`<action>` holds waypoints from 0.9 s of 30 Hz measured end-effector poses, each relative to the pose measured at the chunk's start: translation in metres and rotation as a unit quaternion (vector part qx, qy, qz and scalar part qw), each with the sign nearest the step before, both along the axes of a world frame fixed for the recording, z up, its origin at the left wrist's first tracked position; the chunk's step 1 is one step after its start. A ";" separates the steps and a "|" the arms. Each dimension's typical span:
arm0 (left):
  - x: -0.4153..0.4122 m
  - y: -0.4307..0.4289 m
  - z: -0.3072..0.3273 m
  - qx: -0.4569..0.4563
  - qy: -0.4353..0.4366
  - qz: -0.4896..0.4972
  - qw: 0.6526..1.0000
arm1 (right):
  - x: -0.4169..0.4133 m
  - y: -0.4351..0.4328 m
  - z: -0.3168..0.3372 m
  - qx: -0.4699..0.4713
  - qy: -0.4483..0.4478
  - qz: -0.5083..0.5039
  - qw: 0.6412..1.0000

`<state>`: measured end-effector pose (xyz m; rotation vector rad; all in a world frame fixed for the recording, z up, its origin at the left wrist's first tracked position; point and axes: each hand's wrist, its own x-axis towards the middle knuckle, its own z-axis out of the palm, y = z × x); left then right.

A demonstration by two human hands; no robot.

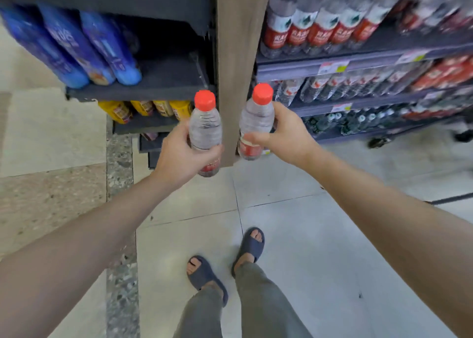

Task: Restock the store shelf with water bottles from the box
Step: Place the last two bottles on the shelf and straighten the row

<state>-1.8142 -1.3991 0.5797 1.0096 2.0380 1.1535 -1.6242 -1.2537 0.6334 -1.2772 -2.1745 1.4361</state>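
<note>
My left hand point(181, 156) grips a clear water bottle point(205, 125) with a red cap and red label, held upright. My right hand point(286, 133) grips a second, matching water bottle point(256, 120), also upright. Both bottles hang in the air in front of a brown wooden shelf end panel point(240, 43). To the right of that panel, the store shelf point(371, 58) carries rows of the same red-labelled water bottles point(320, 30) on several levels. The box is not in view.
Left of the panel, a dark shelf point(163, 84) bears blue bottles point(76, 46), with yellow packs point(153, 108) on the level below. Price tags point(332, 67) line the shelf edges. My sandalled feet point(230, 258) stand on pale floor tiles. A wheeled cart base point(381, 141) sits low right.
</note>
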 end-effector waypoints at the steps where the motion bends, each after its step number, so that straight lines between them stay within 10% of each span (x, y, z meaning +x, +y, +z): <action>1: 0.004 0.000 0.022 0.012 0.001 -0.007 1.000 | 0.008 0.000 0.022 0.003 0.002 -0.007 1.000; 12: 0.080 0.052 0.230 0.117 0.021 -0.106 0.987 | 0.127 0.005 0.209 0.042 0.109 -0.083 0.990; 27: 0.293 0.161 0.336 0.182 0.036 -0.097 0.978 | 0.333 0.124 0.306 0.091 0.189 -0.079 0.975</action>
